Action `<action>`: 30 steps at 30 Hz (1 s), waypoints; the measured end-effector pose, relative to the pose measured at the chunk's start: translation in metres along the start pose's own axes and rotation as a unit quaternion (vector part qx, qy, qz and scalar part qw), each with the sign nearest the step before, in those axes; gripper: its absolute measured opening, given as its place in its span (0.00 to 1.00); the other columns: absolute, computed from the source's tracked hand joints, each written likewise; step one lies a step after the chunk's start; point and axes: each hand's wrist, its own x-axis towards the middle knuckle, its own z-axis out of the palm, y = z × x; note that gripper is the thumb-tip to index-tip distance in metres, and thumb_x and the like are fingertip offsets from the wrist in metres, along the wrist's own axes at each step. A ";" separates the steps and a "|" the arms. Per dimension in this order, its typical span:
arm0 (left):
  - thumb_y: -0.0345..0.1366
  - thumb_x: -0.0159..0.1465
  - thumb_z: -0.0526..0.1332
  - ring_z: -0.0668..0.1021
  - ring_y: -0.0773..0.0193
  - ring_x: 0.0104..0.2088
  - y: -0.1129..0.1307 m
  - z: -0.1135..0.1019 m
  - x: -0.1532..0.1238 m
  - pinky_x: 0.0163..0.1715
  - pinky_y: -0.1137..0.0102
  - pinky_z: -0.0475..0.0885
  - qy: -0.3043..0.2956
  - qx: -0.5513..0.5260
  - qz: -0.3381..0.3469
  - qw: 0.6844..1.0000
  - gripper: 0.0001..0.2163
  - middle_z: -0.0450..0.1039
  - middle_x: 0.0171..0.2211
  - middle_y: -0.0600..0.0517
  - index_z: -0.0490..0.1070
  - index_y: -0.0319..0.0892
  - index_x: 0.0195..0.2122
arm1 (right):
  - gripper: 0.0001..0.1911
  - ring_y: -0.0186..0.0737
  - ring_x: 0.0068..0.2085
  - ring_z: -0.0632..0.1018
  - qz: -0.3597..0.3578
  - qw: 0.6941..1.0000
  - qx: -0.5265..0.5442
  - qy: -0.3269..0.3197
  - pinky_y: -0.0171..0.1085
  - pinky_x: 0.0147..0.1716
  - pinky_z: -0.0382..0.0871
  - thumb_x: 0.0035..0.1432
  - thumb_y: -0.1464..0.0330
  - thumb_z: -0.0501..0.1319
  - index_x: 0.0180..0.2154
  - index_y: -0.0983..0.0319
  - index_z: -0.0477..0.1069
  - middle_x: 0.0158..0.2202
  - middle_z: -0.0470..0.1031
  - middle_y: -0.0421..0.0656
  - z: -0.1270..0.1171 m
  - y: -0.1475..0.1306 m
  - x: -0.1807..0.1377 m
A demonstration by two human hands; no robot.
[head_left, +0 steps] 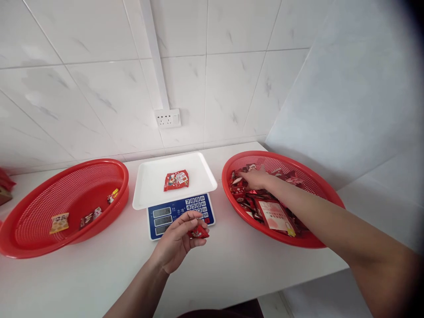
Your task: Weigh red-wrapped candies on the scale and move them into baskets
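Note:
My left hand (pixel 180 238) is closed on a small red candy packet (pixel 198 232), held in front of the scale. My right hand (pixel 254 178) reaches into the right red basket (pixel 318 194), its fingers among red snack packets (pixel 238 187). The packets partly hide those fingertips, so I cannot tell whether they grip one. Between the baskets stands a digital scale (pixel 180 205) with a blue panel, its keypad partly behind my left hand. On its white tray (pixel 150 181) lies a flat red snack packet (pixel 176 180).
The left red basket (pixel 82 170) holds a yellow packet (pixel 59 223), a brown-and-white packet (pixel 90 218) and a small yellow-red packet (pixel 113 195). A pale pink packet (pixel 273 215) lies in the right basket. A wall socket (pixel 168 118) sits above the white table (pixel 212 269).

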 end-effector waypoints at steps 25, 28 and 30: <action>0.34 0.56 0.65 0.77 0.66 0.32 -0.002 0.013 0.006 0.29 0.73 0.75 -0.026 0.009 -0.014 1.000 0.10 0.73 0.32 0.49 0.69 0.39 0.39 | 0.13 0.37 0.27 0.74 0.054 0.906 0.417 0.048 0.34 0.25 0.67 0.49 0.61 0.60 0.35 0.61 0.72 0.30 0.76 0.42 -0.037 0.048 -0.067; 0.34 0.57 0.64 0.77 0.65 0.32 -0.003 0.017 0.005 0.30 0.73 0.75 -0.049 0.012 -0.011 0.999 0.10 0.73 0.33 0.49 0.68 0.39 0.39 | 0.09 0.35 0.24 0.72 0.059 0.939 0.335 0.040 0.34 0.25 0.65 0.46 0.61 0.63 0.25 0.61 0.70 0.21 0.71 0.38 -0.038 0.050 -0.070; 0.34 0.57 0.64 0.77 0.65 0.33 -0.004 0.019 0.005 0.30 0.73 0.75 -0.059 0.013 -0.010 0.998 0.10 0.73 0.32 0.49 0.68 0.39 0.39 | 0.09 0.35 0.23 0.71 0.070 0.944 0.317 0.053 0.34 0.25 0.64 0.45 0.61 0.63 0.24 0.61 0.70 0.20 0.70 0.38 -0.039 0.052 -0.071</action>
